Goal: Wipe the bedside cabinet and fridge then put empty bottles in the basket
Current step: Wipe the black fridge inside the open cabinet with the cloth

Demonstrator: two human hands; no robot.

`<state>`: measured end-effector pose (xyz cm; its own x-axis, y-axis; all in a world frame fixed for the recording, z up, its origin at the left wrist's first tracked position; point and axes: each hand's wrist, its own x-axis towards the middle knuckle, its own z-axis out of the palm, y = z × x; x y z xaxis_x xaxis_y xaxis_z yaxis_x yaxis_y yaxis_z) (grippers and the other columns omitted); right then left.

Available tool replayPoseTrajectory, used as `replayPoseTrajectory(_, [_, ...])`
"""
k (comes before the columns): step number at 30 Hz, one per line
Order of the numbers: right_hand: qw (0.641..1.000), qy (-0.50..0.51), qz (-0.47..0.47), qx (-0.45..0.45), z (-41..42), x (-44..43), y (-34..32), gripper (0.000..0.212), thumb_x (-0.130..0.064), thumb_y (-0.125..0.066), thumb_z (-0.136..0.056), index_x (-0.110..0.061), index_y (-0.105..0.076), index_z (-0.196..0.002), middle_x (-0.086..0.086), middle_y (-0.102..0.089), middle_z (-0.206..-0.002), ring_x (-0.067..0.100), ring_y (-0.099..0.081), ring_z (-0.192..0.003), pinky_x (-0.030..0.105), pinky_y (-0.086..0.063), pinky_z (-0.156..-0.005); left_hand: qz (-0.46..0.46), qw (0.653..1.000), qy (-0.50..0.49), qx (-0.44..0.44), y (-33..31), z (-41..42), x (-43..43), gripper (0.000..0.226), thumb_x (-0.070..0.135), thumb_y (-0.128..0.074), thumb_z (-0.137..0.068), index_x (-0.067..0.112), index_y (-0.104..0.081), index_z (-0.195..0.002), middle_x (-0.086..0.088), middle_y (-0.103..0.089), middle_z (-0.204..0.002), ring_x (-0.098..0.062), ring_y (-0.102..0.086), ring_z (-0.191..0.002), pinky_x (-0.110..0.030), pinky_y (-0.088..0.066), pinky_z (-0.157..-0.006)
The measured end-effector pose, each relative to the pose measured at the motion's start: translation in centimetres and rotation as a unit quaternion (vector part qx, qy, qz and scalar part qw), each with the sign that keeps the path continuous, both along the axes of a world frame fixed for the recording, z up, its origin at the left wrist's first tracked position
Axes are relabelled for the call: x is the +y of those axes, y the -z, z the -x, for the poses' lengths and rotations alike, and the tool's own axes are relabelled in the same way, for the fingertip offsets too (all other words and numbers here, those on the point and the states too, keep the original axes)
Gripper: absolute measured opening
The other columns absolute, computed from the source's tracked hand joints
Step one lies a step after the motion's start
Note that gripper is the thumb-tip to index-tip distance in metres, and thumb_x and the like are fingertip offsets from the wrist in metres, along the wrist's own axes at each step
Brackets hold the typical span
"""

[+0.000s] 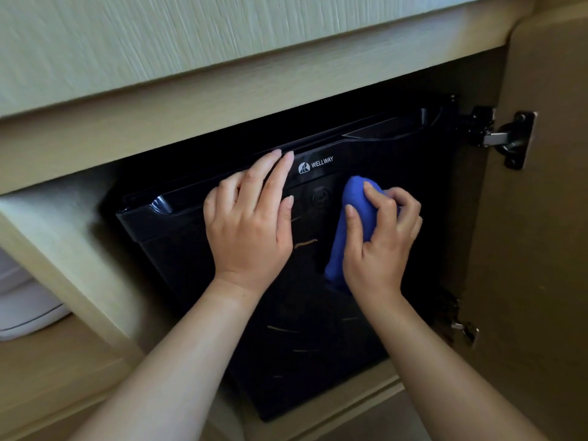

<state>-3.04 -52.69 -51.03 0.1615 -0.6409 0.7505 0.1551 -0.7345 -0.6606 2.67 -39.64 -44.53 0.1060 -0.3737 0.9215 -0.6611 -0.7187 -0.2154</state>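
Observation:
A small black fridge [178, 249] marked WELLWAY sits inside a pale wooden cabinet [222, 87]. My left hand [251, 224] lies flat on the fridge door, fingers spread, fingertips at the door's top edge. My right hand [381, 237] is closed on a rolled blue cloth [353, 211] and presses it against the door just right of the logo. The cloth's lower end hangs below my palm. No bottles or basket are in view.
The cabinet door [541, 249] stands open on the right, with a black hinge [506, 138] near its top and another lower down. A white rounded object [22, 307] sits at the left in the neighbouring compartment. The wooden cabinet base [350, 409] runs under the fridge.

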Motion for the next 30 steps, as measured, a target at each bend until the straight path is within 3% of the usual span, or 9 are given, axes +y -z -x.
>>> replayPoseTrajectory(3, [0.998, 0.006, -0.055, 0.015, 0.6, 0.1, 1.9, 0.035, -0.034, -0.049, -0.091, -0.014, -0.053, -0.119, 0.017, -0.044, -0.118, 0.023, -0.041, -0.100, 0.012, -0.023, -0.084, -0.001, 1.000, 0.006, 0.010, -0.2, 0.2, 0.1, 0.045, 0.024, -0.057, -0.091, 0.019, -0.052, -0.135, 0.005, -0.055, -0.134, -0.018, -0.046, -0.104, -0.035, -0.035, -0.087])
replayPoseTrajectory(6, [0.996, -0.012, -0.089, 0.010, 0.6, 0.5, 1.2, 0.035, -0.033, -0.051, -0.091, -0.015, -0.053, -0.121, 0.012, -0.042, -0.121, 0.014, -0.035, -0.104, 0.004, -0.024, -0.083, -0.052, 0.998, 0.017, 0.015, -0.7, 0.4, 1.0, 0.048, 0.022, -0.058, -0.090, 0.016, -0.049, -0.138, 0.001, -0.053, -0.137, -0.020, -0.046, -0.110, -0.034, -0.035, -0.089])
replayPoseTrajectory(9, [0.998, -0.025, -0.065, -0.004, 0.3, 1.1, -0.9, 0.034, -0.034, -0.053, -0.091, -0.017, -0.055, -0.120, 0.009, -0.043, -0.120, 0.014, -0.036, -0.104, 0.000, -0.023, -0.085, -0.078, 0.997, 0.008, 0.004, -1.3, 0.3, 2.8, 0.047, 0.025, -0.060, -0.091, 0.013, -0.051, -0.136, -0.004, -0.056, -0.131, -0.024, -0.049, -0.111, -0.036, -0.036, -0.093])
replayPoseTrajectory(12, [0.999, -0.035, -0.018, -0.010, 0.0, 2.2, -1.9, 0.033, -0.036, -0.053, -0.090, -0.020, -0.055, -0.118, 0.009, -0.044, -0.119, 0.016, -0.039, -0.103, 0.005, -0.027, -0.086, -0.059, 0.998, -0.014, 0.006, -1.4, 0.0, 4.4, 0.044, 0.032, -0.060, -0.093, 0.013, -0.054, -0.132, -0.007, -0.059, -0.123, -0.028, -0.052, -0.106, -0.043, -0.036, -0.099])
replayPoseTrajectory(14, [0.999, -0.037, 0.008, -0.003, 0.0, 2.5, -1.2, 0.031, -0.036, -0.052, -0.090, -0.023, -0.052, -0.118, 0.009, -0.044, -0.120, 0.018, -0.040, -0.104, 0.011, -0.029, -0.086, -0.056, 0.998, -0.011, 0.006, -1.0, -0.2, 5.0, 0.043, 0.031, -0.059, -0.093, 0.012, -0.055, -0.131, -0.008, -0.060, -0.121, -0.028, -0.052, -0.101, -0.040, -0.038, -0.092])
replayPoseTrajectory(19, [0.999, -0.033, 0.000, 0.014, 0.4, 1.6, 0.6, 0.029, -0.036, -0.052, -0.090, -0.023, -0.052, -0.117, 0.010, -0.044, -0.119, 0.020, -0.041, -0.104, 0.006, -0.026, -0.087, -0.039, 0.999, -0.003, -0.013, -0.2, -0.6, 5.1, 0.043, 0.029, -0.061, -0.093, 0.011, -0.056, -0.131, -0.010, -0.061, -0.114, -0.027, -0.049, -0.094, -0.038, -0.037, -0.082])
replayPoseTrajectory(22, [0.998, -0.040, -0.054, -0.009, 0.2, 2.1, -0.7, 0.031, -0.034, -0.053, -0.091, -0.019, -0.056, -0.118, 0.010, -0.044, -0.119, 0.018, -0.041, -0.105, 0.015, -0.031, -0.086, -0.022, 1.000, 0.006, -0.016, -0.1, -0.7, 4.9, 0.042, 0.029, -0.061, -0.092, 0.012, -0.057, -0.130, -0.010, -0.062, -0.111, -0.026, -0.045, -0.092, -0.037, -0.035, -0.080])
replayPoseTrajectory(24, [0.998, -0.044, -0.035, -0.018, 0.0, 3.1, -1.6, 0.030, -0.032, -0.054, -0.090, -0.019, -0.057, -0.117, 0.011, -0.045, -0.119, 0.018, -0.041, -0.103, 0.019, -0.033, -0.087, -0.022, 1.000, 0.010, -0.017, -0.1, -0.7, 4.8, 0.042, 0.030, -0.060, -0.092, 0.012, -0.057, -0.130, -0.010, -0.062, -0.110, -0.026, -0.044, -0.091, -0.037, -0.035, -0.079])
replayPoseTrajectory(30, [0.997, -0.064, 0.043, 0.010, -0.3, 5.1, 0.7, 0.029, -0.034, -0.054, -0.088, -0.027, -0.051, -0.116, 0.009, -0.042, -0.121, 0.019, -0.038, -0.106, 0.004, -0.022, -0.092, -0.040, 0.999, 0.007, -0.004, -0.5, -0.4, 5.3, 0.044, 0.030, -0.059, -0.092, 0.012, -0.056, -0.132, -0.009, -0.062, -0.111, -0.026, -0.047, -0.092, -0.038, -0.037, -0.079])
